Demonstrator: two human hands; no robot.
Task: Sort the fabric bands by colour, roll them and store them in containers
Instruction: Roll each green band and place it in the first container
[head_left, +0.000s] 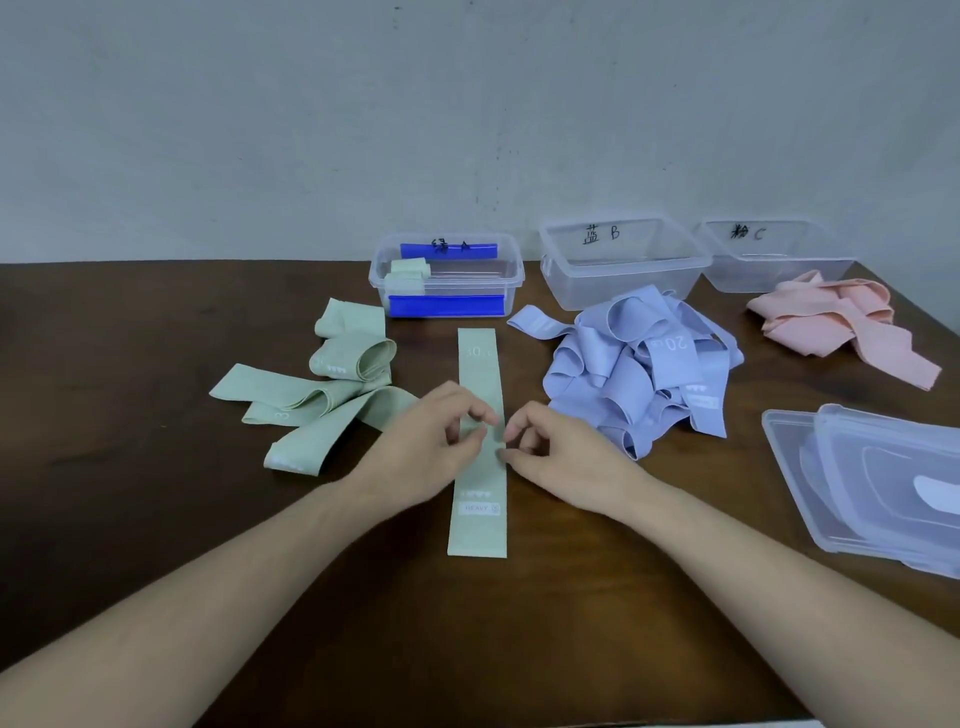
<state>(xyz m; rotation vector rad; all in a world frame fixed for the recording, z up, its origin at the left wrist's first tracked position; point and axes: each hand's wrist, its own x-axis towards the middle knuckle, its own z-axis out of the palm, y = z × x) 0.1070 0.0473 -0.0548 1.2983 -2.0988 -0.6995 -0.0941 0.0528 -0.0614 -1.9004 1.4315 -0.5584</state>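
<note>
Head view: left hand (441, 436) and right hand (540, 447) pinch the flat green band (480, 374) mid-length with curled fingertips, smoothing likely done, rolling from one end next.

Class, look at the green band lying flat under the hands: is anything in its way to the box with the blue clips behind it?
Nothing visible blocks it. The flat green band points straight at the box with the blue clips, with bare table between them. The box is open and already holds green rolls at its left end.
</note>
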